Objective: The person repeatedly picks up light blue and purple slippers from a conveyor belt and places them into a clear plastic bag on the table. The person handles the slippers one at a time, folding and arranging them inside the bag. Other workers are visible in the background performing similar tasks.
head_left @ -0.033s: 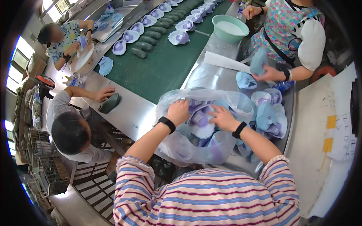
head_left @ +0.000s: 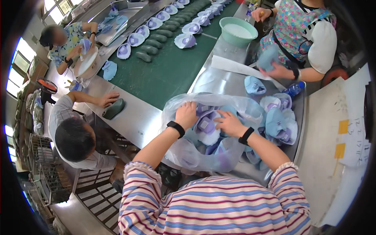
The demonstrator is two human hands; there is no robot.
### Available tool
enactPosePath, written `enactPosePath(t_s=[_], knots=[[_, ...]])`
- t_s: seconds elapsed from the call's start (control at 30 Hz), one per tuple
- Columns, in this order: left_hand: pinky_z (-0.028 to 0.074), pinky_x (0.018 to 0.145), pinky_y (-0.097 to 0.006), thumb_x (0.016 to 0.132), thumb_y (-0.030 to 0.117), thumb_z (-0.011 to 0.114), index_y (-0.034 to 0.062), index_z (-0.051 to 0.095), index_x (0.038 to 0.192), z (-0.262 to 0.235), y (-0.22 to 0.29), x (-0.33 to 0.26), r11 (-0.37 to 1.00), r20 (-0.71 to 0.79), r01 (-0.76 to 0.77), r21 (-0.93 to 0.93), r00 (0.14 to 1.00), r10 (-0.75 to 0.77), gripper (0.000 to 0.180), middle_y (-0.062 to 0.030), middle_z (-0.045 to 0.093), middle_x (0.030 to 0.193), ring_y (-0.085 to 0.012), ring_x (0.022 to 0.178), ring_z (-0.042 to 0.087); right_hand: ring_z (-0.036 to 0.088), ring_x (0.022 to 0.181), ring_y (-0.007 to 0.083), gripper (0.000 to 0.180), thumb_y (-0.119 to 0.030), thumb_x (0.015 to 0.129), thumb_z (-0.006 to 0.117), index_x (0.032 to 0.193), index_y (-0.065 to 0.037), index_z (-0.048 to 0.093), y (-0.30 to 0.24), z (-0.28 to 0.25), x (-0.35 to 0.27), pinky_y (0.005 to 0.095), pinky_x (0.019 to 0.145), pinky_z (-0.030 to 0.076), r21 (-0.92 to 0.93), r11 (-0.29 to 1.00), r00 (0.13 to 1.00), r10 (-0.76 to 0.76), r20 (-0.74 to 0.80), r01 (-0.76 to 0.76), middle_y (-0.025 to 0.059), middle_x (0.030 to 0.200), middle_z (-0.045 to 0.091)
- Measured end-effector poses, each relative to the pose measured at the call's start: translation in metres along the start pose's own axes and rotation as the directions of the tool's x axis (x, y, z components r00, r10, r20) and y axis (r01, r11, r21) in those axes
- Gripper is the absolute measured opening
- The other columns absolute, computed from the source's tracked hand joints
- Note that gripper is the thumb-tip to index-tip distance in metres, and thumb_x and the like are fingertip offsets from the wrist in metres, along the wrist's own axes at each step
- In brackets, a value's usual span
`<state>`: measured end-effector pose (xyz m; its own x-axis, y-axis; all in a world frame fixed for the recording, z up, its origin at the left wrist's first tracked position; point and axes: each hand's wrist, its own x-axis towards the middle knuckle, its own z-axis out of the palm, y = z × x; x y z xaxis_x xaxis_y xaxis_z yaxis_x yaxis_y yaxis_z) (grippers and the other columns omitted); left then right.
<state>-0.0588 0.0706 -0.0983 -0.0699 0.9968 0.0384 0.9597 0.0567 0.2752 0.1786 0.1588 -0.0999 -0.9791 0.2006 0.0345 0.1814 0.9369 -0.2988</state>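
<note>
A clear plastic bag [head_left: 178, 150] lies open on the metal table in front of me, filled with light-blue and purple fabric shoe uppers. Inside its mouth, one upper [head_left: 206, 126] with a purple lining and a pale label lies between my hands. My left hand [head_left: 186, 115] is closed at that upper's left side, fingers bent and partly hiding what they grip. At its right edge, my right hand [head_left: 231, 123] pinches the fabric between thumb and fingers. More loose uppers [head_left: 276, 121] are heaped just right of the bag.
Beyond the bag, a green conveyor belt [head_left: 156, 74] carries rows of uppers and dark green shoe lasts [head_left: 149, 49]. A mint basin [head_left: 238, 31] stands at its right. One co-worker at right holds a blue upper [head_left: 268, 58]; another at left touches a last [head_left: 114, 109].
My hands stay at the same upper with only a slight shift. The right-hand co-worker's hand and blue upper have moved a little, baring more of a blue bottle.
</note>
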Motion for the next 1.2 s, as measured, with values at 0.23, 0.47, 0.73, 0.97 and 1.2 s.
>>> enactPosePath(t_s=[0.23, 0.47, 0.73, 0.97, 1.2], knots=[[0.047, 0.081, -0.045, 0.069, 0.021, 0.064, -0.0042, 0.056, 0.103, 0.036, -0.028, 0.042, 0.886, 0.248, 0.26, -0.384, 0.953, -0.172, 0.043, -0.0244, 0.062, 0.092, -0.0373, 0.094, 0.059, 0.055, 0.076, 0.0117, 0.022, -0.015, 0.087, 0.058, 0.103, 0.0, 0.059, 0.008, -0.035, -0.009, 0.0279, 0.071, 0.045, 0.834, 0.417, 0.754, 0.657, -0.001, -0.362, 0.0067, 0.087, 0.064], [0.047, 0.076, -0.041, 0.07, 0.015, 0.055, -0.0018, 0.061, 0.099, -0.006, 0.012, -0.01, 0.889, 0.168, 0.147, -0.434, 0.983, -0.08, 0.034, -0.0244, 0.062, 0.091, -0.0377, 0.083, 0.059, 0.053, 0.085, 0.0101, 0.024, -0.015, 0.09, 0.056, 0.108, 0.001, 0.056, 0.039, -0.024, -0.057, 0.0276, 0.076, 0.044, 0.995, 0.021, 0.634, 0.772, 0.047, -0.1, 0.0051, 0.099, 0.061], [0.04, 0.09, -0.04, 0.076, 0.009, 0.054, 0.0044, 0.057, 0.077, -0.007, -0.022, -0.048, -0.368, 0.114, 0.2, -0.908, 0.963, 0.243, 0.006, -0.0067, 0.057, 0.08, -0.0245, 0.091, 0.053, 0.057, 0.101, 0.0164, 0.034, -0.021, 0.093, 0.05, 0.121, 0.0, 0.047, 0.008, -0.063, -0.078, 0.0315, 0.091, 0.045, 0.898, -0.377, 0.81, 0.586, 0.039, 0.229, 0.0068, 0.112, 0.058], [0.034, 0.103, -0.047, 0.081, 0.014, 0.055, 0.0111, 0.054, 0.071, -0.059, 0.037, -0.052, -0.69, 0.001, 0.38, -0.616, 0.876, 0.482, 0.01, -0.0065, 0.051, 0.09, -0.0265, 0.101, 0.049, 0.057, 0.102, 0.0206, 0.043, -0.023, 0.09, 0.054, 0.126, 0.0, 0.044, -0.031, -0.065, -0.081, 0.0374, 0.092, 0.045, 0.793, -0.59, 0.925, 0.368, 0.099, 0.151, 0.0092, 0.114, 0.057], [0.042, 0.085, -0.025, 0.089, 0.018, 0.049, 0.0058, 0.048, 0.112, -0.056, 0.082, -0.036, 0.3, 0.201, 0.106, -0.948, 0.93, 0.308, 0.026, -0.0044, 0.053, 0.099, -0.014, 0.095, 0.052, 0.056, 0.099, 0.0159, 0.035, -0.019, 0.09, 0.056, 0.118, 0.0, 0.051, -0.084, -0.022, -0.037, 0.0341, 0.09, 0.044, 0.889, -0.458, 0.905, 0.379, 0.191, 0.005, 0.0063, 0.11, 0.058]])
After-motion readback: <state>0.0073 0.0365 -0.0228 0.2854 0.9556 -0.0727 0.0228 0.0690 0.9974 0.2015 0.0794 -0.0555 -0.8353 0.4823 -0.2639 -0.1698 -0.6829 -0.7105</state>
